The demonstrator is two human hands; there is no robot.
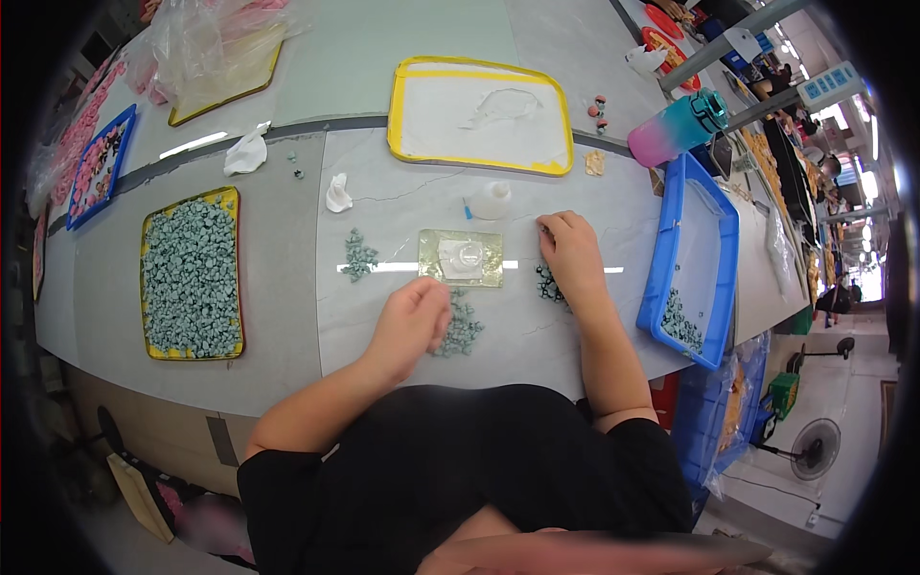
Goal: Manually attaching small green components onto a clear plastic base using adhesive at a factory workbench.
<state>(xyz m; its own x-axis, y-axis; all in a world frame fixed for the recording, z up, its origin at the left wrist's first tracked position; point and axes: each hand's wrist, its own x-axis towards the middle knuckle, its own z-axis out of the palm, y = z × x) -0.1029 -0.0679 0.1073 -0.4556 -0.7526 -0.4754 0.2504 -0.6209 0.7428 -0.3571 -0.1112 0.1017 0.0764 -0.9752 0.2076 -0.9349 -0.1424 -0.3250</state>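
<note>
My left hand [410, 318] has its fingers curled together beside a loose pile of small grey-green pieces [462, 326]; what they hold, if anything, is hidden. My right hand [573, 254] is closed too, thumb and fingertips pinched together. Anything between them is too small to make out. Partly under that hand lies a cluster of darker green pieces [548, 285]. Between my hands sits a flat, clear yellowish pad [431, 251] bearing a white patch and a round clear piece [470, 255]. Just beyond it is a small translucent bottle [494, 199] with a blue tip [468, 208].
Left stands a yellow-rimmed tray [241, 287] heaped with grey-green pieces; a small pile [358, 257] lies nearer. A yellow-rimmed white tray [422, 125] is at the back. Right are a blue bin [663, 259] with dark pieces and a pink-teal drink bottle [676, 129]. Crumpled tissues [338, 194] lie about.
</note>
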